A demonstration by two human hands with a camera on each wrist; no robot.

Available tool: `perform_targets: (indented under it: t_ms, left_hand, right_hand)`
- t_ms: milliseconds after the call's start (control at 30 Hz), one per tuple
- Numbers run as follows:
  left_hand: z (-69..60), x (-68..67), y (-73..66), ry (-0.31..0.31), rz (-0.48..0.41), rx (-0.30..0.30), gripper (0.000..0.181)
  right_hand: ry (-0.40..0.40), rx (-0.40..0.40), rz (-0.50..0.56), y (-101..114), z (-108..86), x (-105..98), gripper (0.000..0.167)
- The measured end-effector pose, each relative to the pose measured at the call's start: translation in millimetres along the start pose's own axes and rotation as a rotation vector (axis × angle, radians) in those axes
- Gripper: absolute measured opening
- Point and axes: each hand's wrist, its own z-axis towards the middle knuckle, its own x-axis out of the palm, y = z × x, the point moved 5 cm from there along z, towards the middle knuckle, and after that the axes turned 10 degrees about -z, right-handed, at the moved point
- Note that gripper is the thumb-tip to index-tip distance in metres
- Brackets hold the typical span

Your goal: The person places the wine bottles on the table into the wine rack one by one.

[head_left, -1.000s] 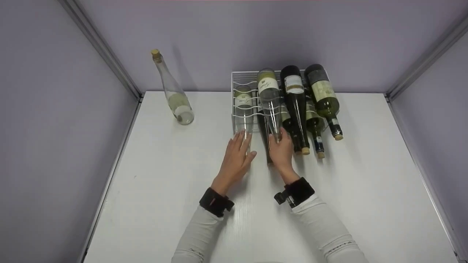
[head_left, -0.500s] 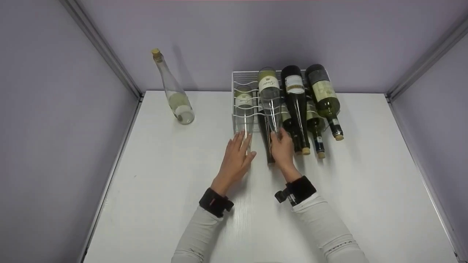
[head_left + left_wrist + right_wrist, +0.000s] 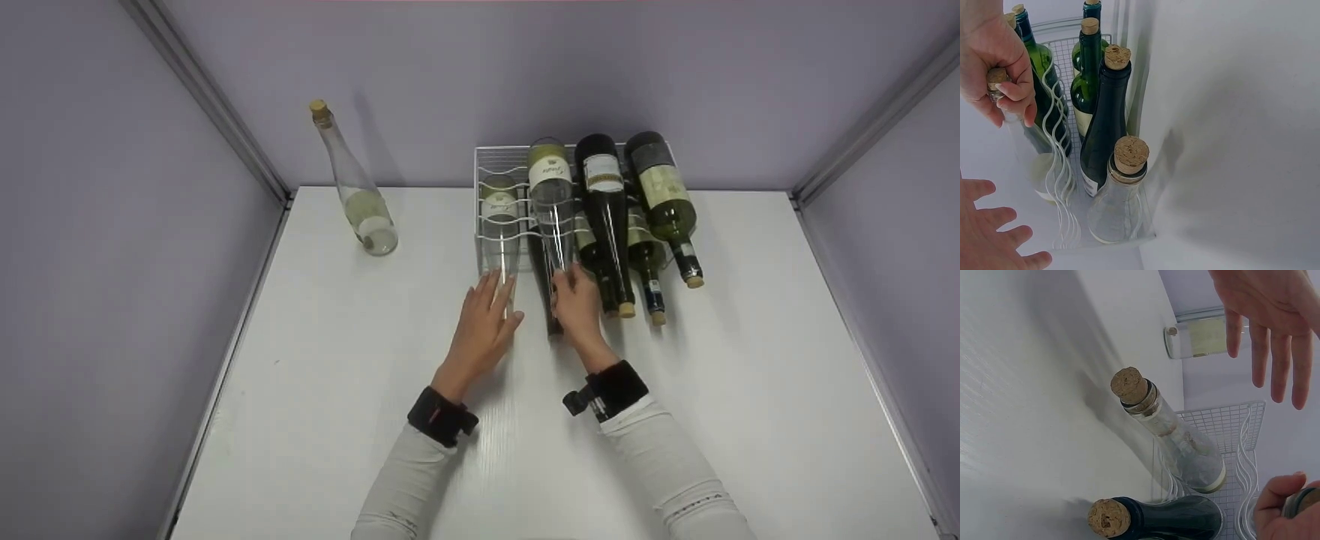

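My right hand (image 3: 579,306) grips the corked neck of a clear wine bottle (image 3: 553,187), which lies on the upper tier of a white wire wine rack (image 3: 491,237), neck towards me. In the left wrist view, fingers of the right hand (image 3: 1002,62) curl round this neck just under the cork (image 3: 997,77). My left hand (image 3: 480,322) is held with fingers spread above another clear bottle (image 3: 499,204) on the lower tier. The right wrist view shows the left hand (image 3: 1275,312) apart from that bottle's cork (image 3: 1129,385).
A dark bottle (image 3: 604,176) and a green bottle (image 3: 660,184) lie on the upper tier to the right. Several more lie below, including a dark bottle (image 3: 541,277) between the hands. A corked clear bottle (image 3: 364,206) stands upright at the back left of the white table (image 3: 337,337).
The clear bottle in my right hand has turned slightly, so its label faces up differently; the right hand has shifted a little with it. My left hand stays nearly still.
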Motion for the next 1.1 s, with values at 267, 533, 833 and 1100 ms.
perform_targets:
  t_ms: [267,533,833,1100]
  left_hand:
    - [-0.6,0.9,3.4,-0.007,-0.001,-0.014,0.058]
    - [-2.9,-0.3,6.2,-0.011,-0.025,-0.014,0.065]
    - [-11.1,-3.1,15.5,-0.002,-0.031,-0.044,0.061]
    - [-15.9,-10.2,28.2,0.003,-0.03,-0.124,0.075]
  right_hand:
    - [0.019,0.034,-0.034,-0.2,-0.7,0.2,0.057]
    - [0.032,0.014,-0.215,2.9,-3.8,-4.5,0.067]
    - [0.086,-0.113,-0.38,11.7,-12.4,-10.8,0.069]
    - [0.114,-0.188,-0.502,19.9,-18.8,-15.2,0.069]
